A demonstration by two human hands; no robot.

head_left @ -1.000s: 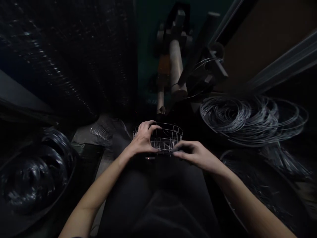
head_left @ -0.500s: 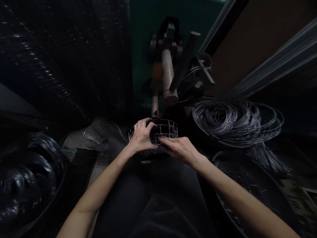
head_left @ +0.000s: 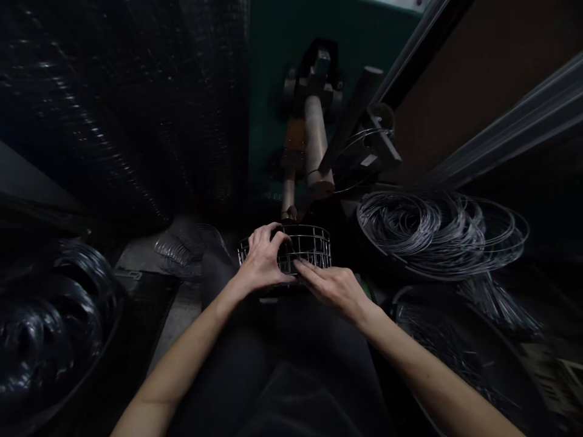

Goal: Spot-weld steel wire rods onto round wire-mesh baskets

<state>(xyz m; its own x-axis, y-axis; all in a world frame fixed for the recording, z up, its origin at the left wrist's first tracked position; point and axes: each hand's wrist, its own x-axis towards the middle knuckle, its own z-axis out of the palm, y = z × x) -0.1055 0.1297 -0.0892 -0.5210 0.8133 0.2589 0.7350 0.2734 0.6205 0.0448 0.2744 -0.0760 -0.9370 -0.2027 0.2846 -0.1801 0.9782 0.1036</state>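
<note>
A round wire frame (head_left: 314,232), made of hoops joined by short upright wires, is held in front of me below the machine. My left hand (head_left: 262,258) is closed on its left near part, with fingers over the upper hoop and thumb low on the near side. My right hand (head_left: 334,288) has its fingers pressed together, with the tips on the near side of the frame close to my left thumb. Whether those fingertips also pinch a loose wire cannot be made out. The frame's underside is dark and partly behind my hands.
Ahead stands a green machine (head_left: 268,103) with a thick metal cylinder (head_left: 315,133) and a thinner rod (head_left: 288,191) above the frame. Wire hoops (head_left: 410,224) fill a container at right; a dark tub (head_left: 455,303) holds short wires. Coiled wire pieces (head_left: 82,315) lie at left.
The view has shifted slightly, so the scene sits lower and further right. Both hands stay on the wire frame, which shows a little more of its near side.
</note>
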